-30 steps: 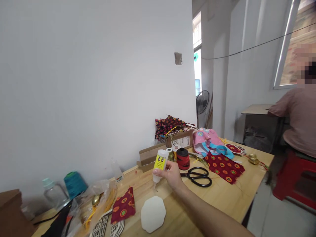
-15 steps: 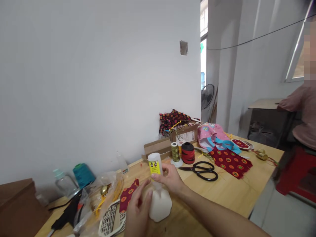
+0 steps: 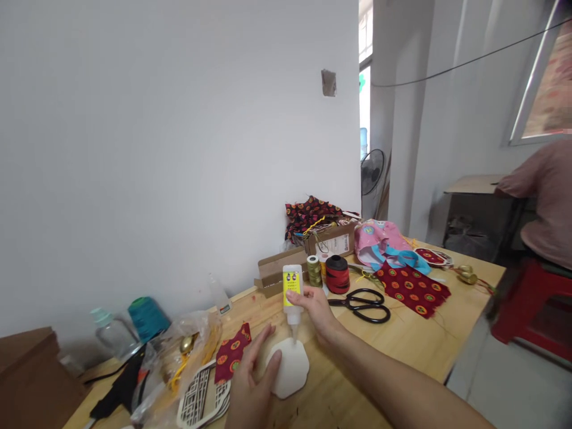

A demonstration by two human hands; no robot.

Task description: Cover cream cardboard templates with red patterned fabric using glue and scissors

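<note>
My right hand (image 3: pixel 313 307) grips a squeeze bottle of glue (image 3: pixel 292 292) with a yellow label, nozzle pointing down. The nozzle tip meets the upper edge of a flat white piece with a scalloped outline (image 3: pixel 289 372); whether it touches the surface I cannot tell. My left hand (image 3: pixel 257 369) holds the piece at its left side, thumb over its edge and forefinger stretched out beyond it. Just left of this hand lie a patterned dark red cloth scrap (image 3: pixel 232 356) and a white lattice-cut frame (image 3: pixel 199 393).
Black-handled scissors (image 3: pixel 364 305), a red thread spool (image 3: pixel 337 275) and a green one (image 3: pixel 314 271) stand right of the bottle. Behind are cardboard boxes (image 3: pixel 281 271). Plastic bags (image 3: pixel 196 333) and a teal thread cone (image 3: pixel 148 319) occupy the left. A seated person (image 3: pixel 554 196) is at far right.
The glue bottle has moved slightly right and up, and its nozzle now shows over the white piece's upper edge. My left hand stays at the piece. The camera view has shifted a little.
</note>
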